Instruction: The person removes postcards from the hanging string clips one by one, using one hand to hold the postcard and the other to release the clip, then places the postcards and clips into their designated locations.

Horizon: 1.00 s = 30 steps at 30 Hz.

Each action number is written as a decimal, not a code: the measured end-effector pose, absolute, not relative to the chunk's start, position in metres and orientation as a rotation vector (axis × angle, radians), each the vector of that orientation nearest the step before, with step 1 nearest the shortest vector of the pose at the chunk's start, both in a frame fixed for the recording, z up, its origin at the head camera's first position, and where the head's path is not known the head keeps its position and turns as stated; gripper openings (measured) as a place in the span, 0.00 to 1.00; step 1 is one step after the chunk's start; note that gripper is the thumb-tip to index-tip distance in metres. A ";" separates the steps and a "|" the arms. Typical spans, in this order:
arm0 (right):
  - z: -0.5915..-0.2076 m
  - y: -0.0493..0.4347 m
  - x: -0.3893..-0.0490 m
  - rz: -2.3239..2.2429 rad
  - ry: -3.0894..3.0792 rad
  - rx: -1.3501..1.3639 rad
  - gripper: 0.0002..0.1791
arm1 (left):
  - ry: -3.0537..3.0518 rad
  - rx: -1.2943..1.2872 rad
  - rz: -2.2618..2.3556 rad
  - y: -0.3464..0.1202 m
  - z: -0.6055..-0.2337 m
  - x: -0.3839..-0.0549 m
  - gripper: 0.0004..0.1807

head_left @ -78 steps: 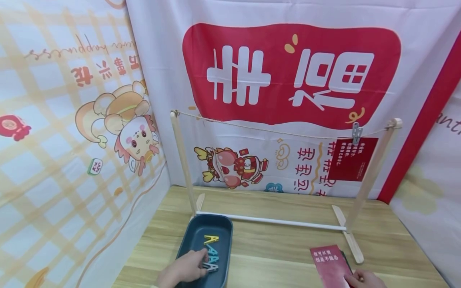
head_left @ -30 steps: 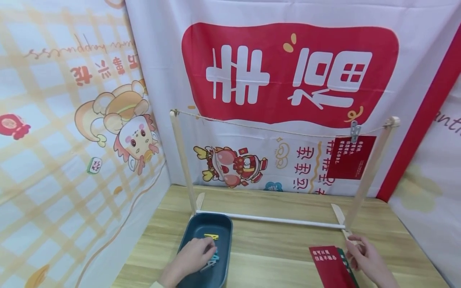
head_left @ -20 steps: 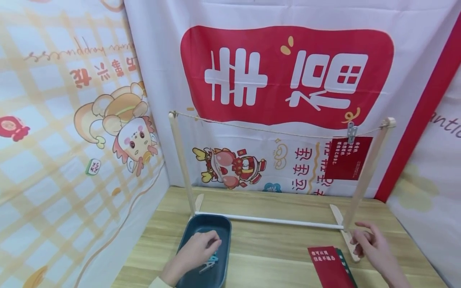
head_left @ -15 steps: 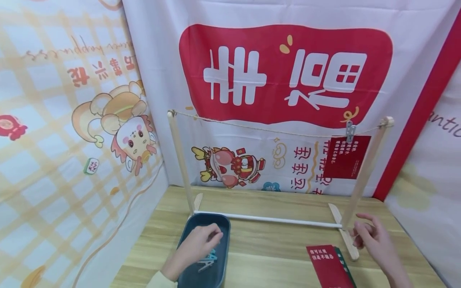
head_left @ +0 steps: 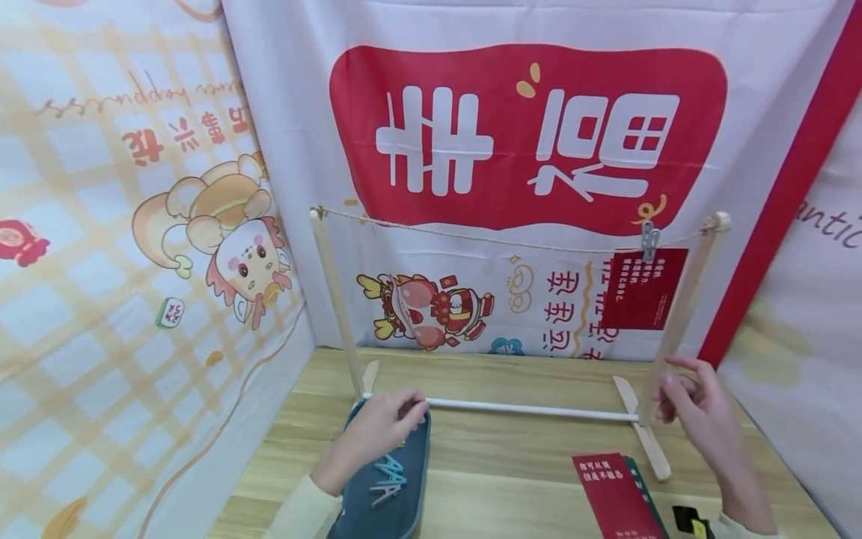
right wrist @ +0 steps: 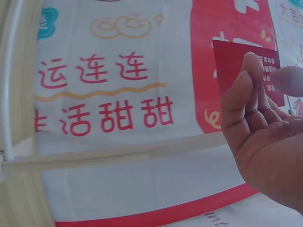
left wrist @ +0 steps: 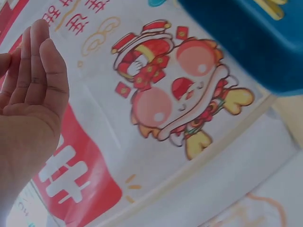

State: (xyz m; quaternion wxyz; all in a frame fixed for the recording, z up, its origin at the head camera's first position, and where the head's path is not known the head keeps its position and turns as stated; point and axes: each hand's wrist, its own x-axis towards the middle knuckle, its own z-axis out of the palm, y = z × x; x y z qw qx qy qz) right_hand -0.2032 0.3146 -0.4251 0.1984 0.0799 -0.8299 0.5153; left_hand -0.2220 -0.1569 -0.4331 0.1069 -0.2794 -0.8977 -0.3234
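Note:
My left hand (head_left: 387, 430) hovers over the far end of the dark blue tray (head_left: 419, 479), its fingers loosely bent with nothing between them. Below it in the tray lie several clothespins: teal ones (head_left: 390, 469), a grey one (head_left: 384, 495) and a yellow one (left wrist: 271, 8), mostly hidden by the hand in the head view. My right hand (head_left: 700, 408) is raised beside the right post, fingers relaxed and holding nothing. A red card (head_left: 649, 292) hangs from the string under a grey clothespin (head_left: 649, 241); in the right wrist view the fingers overlap it.
The wooden frame carries a sagging string (head_left: 485, 241) between its left post (head_left: 337, 307) and right post (head_left: 683, 322). A white rod (head_left: 532, 409) joins the feet. Red and green cards (head_left: 616, 490) lie on the table at front right. Printed cloths hang behind and at the sides.
My left hand has risen from among the clothespins and moved forward, leaving them in the tray. My right hand has left the cards on the table and lifted up towards the right post.

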 end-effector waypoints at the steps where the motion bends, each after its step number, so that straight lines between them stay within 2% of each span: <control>1: -0.422 0.314 -0.204 1.434 -2.311 0.245 0.17 | -2.632 -0.827 -0.954 -0.156 -0.429 -0.223 0.06; 22: -0.381 0.313 -0.226 1.220 -2.291 0.199 0.22 | -2.355 -1.048 -0.924 -0.143 -0.350 -0.242 0.03; 30: -0.362 0.320 -0.242 1.158 -2.374 0.146 0.28 | -2.346 -1.104 -0.877 -0.129 -0.325 -0.242 0.04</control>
